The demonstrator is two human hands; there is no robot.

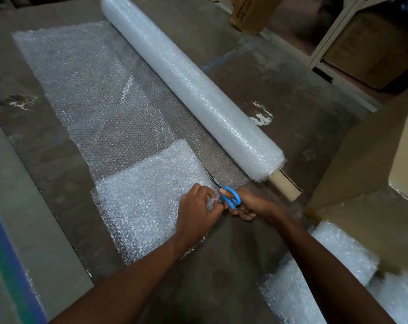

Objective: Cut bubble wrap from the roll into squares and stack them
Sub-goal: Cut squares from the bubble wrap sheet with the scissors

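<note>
Beside the cylindrical roll point(191, 90), left hand point(196, 213) pinches knobbly folded bubble wrap point(147, 202); right hand point(249, 206) grips blue-handled scissors point(231, 197).

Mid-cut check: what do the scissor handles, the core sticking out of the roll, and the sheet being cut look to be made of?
The blue scissor handles, held in the right hand, look like smooth moulded plastic with a uniform colour and slight sheen. The tan core tube at the end of the roll looks like matte cardboard. The clear bubble-wrap sheet is thin, glossy plastic film, as its dimpled bubbles and see-through glints show.
</note>
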